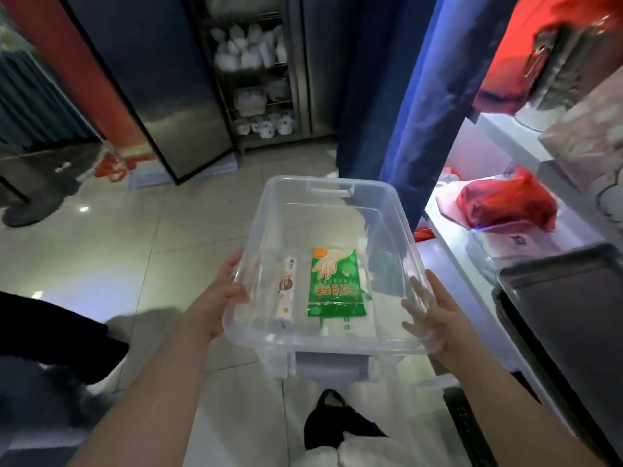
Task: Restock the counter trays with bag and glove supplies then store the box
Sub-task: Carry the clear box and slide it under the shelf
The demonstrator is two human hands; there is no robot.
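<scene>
I hold a clear plastic box point(340, 197) in front of me above the tiled floor. My left hand point(222, 291) grips its left wall and my right hand point(435, 315) grips its right wall near the front corner. Inside the box lie a green pack of disposable gloves point(335, 286) and, to its left, a white roll of bags point(286, 294). More clear bags lie at the bottom on the right. A dark tray point(566, 298) sits on the white counter point(448, 237) to my right.
A red bag point(505, 200) lies on the counter further back, with a blue curtain point(404, 112) beyond it. A steel cabinet point(168, 96) and a wire rack of white containers point(256, 79) stand ahead. A person's legs point(37, 193) are at the far left.
</scene>
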